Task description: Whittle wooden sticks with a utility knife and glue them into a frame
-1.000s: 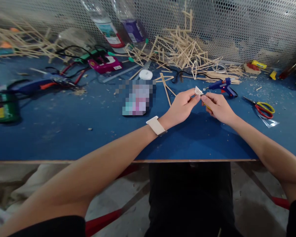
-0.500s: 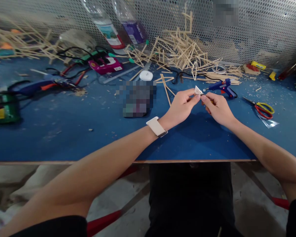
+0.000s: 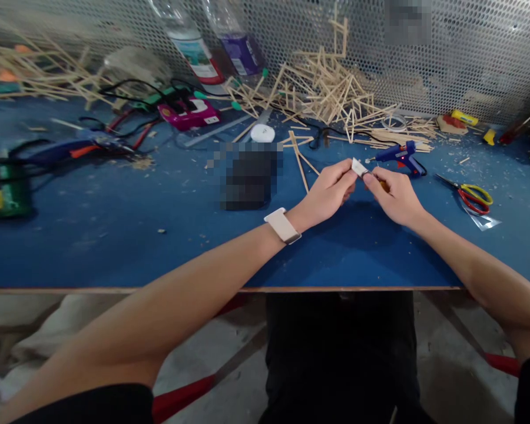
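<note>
Both hands meet above the blue table, over its right half. My right hand (image 3: 395, 193) is closed around a small tool (image 3: 359, 168) with a pale, slanted, flat blade-like end and a bit of yellow handle showing under the fingers. It looks like a craft knife, though most of the handle is hidden. My left hand (image 3: 329, 191) is closed too, thumb and fingers pinched together at the pale end; whether it holds anything else is hidden. Just beyond the hands lies a blue hot glue gun (image 3: 400, 154). Joined thin wooden sticks (image 3: 299, 162) rest left of them.
Scissors (image 3: 472, 195) and a clear set square (image 3: 483, 221) lie to the right. Behind are a heap of wooden sticks (image 3: 327, 88), two bottles (image 3: 242, 56) and a magenta power strip (image 3: 192, 115). A white case (image 3: 262, 133) and a blurred dark object (image 3: 249, 179) sit left.
The pale end of the tool has turned and shows more of its flat face. My left fingers have shifted slightly along it, and my right hand has moved a little to the right.
</note>
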Demonstrator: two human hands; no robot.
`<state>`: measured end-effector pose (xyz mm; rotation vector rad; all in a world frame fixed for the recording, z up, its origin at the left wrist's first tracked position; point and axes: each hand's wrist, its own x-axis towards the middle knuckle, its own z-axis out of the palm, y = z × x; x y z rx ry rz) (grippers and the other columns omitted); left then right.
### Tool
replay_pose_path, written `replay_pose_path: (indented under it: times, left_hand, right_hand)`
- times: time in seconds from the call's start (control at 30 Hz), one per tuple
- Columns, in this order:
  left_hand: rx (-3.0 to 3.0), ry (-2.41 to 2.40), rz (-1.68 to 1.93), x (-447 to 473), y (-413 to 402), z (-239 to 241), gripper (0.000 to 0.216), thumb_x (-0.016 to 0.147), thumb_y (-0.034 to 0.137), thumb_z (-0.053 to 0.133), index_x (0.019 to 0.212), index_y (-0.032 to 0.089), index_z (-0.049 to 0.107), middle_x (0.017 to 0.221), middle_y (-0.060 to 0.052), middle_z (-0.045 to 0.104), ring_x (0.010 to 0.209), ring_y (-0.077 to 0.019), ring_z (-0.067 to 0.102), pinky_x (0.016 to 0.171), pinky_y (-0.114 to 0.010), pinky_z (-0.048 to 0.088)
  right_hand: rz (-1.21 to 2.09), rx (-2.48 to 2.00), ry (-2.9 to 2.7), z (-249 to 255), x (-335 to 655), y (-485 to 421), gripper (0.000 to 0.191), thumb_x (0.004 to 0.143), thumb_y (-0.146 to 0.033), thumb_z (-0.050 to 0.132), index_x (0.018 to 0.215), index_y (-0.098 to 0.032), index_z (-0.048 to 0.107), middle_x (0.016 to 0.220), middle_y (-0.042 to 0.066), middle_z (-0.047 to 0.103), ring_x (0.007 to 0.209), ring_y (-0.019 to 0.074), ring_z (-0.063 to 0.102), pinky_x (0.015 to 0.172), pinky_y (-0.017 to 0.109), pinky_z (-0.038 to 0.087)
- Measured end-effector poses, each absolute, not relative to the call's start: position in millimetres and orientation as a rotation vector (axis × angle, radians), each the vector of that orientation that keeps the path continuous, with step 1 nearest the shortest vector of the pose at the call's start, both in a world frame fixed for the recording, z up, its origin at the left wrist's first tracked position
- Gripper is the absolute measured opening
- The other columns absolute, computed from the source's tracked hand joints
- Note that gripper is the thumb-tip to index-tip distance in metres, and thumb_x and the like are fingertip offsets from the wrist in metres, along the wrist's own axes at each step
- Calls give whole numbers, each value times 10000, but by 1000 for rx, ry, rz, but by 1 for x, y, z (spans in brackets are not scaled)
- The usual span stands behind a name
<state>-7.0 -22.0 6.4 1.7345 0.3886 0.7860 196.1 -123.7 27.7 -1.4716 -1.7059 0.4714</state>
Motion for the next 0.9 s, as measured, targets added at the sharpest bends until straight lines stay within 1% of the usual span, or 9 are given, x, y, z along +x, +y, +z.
replay_pose_path:
  times: [0.1,0.17,0.23,0.3,0.4,0.6,0.73,0.8,0.9]
  left_hand:
    - [1803,362,785,-7,-23,6,358,1281,455,612,985,263,551,745,40,511,593,-140,481,552,-259,441]
    - [1862,350,807,-8,-23,7,290,1263,360,591,993,258,566,771,32,531,631,-147,496,597,-268,457]
    - [1920,336,826,-9,-24,9,236,1240,284,572,1006,252,582,798,23,539,705,-163,527,665,-277,480]
    - [1966,318,823,-11,-25,11,209,1240,266,553,1037,247,597,817,17,543,786,-180,568,733,-286,503]
    - [2003,292,793,-14,-26,13,226,1281,351,540,1094,243,607,807,32,513,791,-184,557,747,-295,502]
    - [1887,274,633,-17,-23,7,332,1315,532,563,1142,249,573,799,63,449,638,-137,422,589,-268,419]
    - [1742,231,515,-17,-22,6,444,1289,677,635,1157,266,531,822,79,420,584,-110,380,528,-249,448]
    - [1710,225,488,-17,-22,6,476,1279,714,650,1158,271,524,817,91,399,571,-103,365,502,-233,442]
    - [1724,220,474,-17,-21,7,491,1272,730,658,1164,266,542,809,93,425,556,-96,366,471,-215,419]
  right_hand:
    - [477,-1490,-1751,28,196,-124,822,1178,-1015,467,849,-268,567,692,-22,541,635,172,463,675,381,322]
    - [514,-1484,-1756,29,197,-124,841,1171,-1026,466,840,-263,590,683,-18,552,639,174,478,671,377,322]
    - [573,-1461,-1753,30,198,-124,874,1149,-1056,467,842,-255,634,670,-16,553,637,176,489,662,372,325]
    - [641,-1431,-1747,31,200,-123,893,1128,-1076,484,859,-247,679,660,-15,562,635,178,503,649,363,333]
    - [731,-1398,-1737,31,202,-122,877,1119,-1065,536,882,-240,712,644,-17,585,619,174,515,625,345,349]
    - [821,-1359,-1754,33,205,-123,843,1128,-1034,570,886,-238,707,610,-29,569,584,162,516,586,325,357]
    - [847,-1321,-1778,35,208,-124,828,1147,-1006,573,904,-228,722,595,-30,594,550,148,505,562,314,361]
    - [877,-1303,-1780,35,209,-125,815,1161,-986,574,912,-226,726,591,-31,605,538,142,504,553,307,366]
    - [945,-1286,-1769,36,211,-126,789,1181,-953,588,929,-221,738,581,-40,598,514,134,492,538,299,374]
